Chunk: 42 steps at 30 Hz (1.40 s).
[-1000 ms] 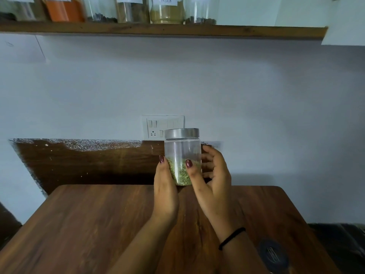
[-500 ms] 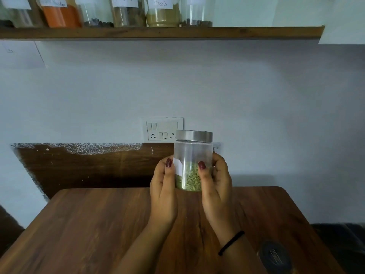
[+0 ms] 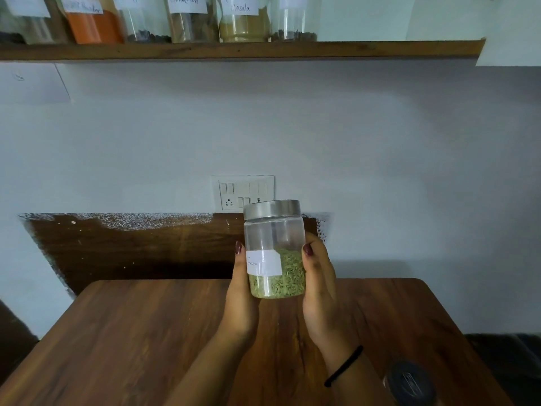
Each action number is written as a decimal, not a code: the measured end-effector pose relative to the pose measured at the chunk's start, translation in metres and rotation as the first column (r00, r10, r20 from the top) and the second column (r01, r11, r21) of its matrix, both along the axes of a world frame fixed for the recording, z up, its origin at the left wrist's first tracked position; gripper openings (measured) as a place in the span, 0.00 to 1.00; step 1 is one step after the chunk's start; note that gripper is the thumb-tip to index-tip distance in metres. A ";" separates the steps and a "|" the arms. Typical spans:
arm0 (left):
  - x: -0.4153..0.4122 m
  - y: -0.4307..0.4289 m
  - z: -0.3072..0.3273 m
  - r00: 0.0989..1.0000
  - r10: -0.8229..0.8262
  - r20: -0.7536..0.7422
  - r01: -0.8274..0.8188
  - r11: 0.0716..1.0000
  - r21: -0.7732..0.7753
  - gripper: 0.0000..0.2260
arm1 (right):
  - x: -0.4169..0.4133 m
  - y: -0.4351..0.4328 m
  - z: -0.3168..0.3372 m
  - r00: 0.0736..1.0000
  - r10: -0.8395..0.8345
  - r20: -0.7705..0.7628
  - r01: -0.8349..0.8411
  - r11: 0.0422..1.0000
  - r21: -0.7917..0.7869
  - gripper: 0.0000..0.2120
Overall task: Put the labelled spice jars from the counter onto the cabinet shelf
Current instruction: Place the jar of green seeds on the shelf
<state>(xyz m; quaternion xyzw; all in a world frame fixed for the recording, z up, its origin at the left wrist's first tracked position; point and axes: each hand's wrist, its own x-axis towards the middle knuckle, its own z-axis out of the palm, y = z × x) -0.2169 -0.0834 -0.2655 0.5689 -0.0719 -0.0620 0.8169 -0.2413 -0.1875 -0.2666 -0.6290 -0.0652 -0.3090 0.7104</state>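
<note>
Clear jar (image 3: 273, 250) part-filled green seeds, both hands' grip.

dark red nails (image 3: 308, 249), thin black band (image 3: 344, 366) on right wrist (image 3: 332, 345).

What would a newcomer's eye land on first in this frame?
A clear jar half full of greenish seeds, with a steel lid and a white label, is at centre frame. The left hand and right hand grip its sides over the wooden table. Along the top edge, a wooden shelf carries labelled jars, the orange powder jar standing out at left.
</note>
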 end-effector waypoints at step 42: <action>0.010 -0.010 0.072 0.614 -0.038 0.789 -0.340 0.888 0.308 0.23 | -0.009 -0.061 0.072 0.982 -0.134 0.135 0.157 0.971 -0.179 0.35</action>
